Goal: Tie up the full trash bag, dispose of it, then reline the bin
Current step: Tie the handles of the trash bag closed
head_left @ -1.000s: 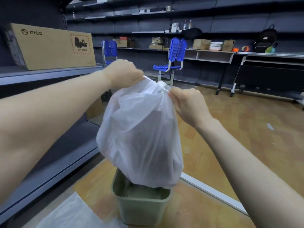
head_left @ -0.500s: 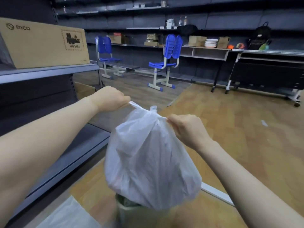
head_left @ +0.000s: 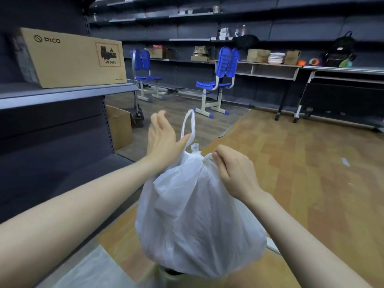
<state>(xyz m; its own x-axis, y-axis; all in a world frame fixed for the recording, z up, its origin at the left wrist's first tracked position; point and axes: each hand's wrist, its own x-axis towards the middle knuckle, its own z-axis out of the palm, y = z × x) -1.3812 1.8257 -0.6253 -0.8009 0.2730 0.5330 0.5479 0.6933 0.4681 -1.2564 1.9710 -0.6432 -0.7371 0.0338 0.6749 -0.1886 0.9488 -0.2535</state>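
Dark grey shelving (head_left: 207, 28) lines the far wall and the left side; a wood-pattern floor (head_left: 311, 163) spreads right, with two blue chairs (head_left: 220, 80) and long desks (head_left: 291, 67) far off

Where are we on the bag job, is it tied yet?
Done: the full bag is lifted clear of the bin. In hand: the right hand pinches one handle at the gathered neck; the left hand is open beside the other handle loop, which stands free, so no finished knot shows. Left: tie, dispose, reline; a flat sheet lies nearby, possibly the liner.
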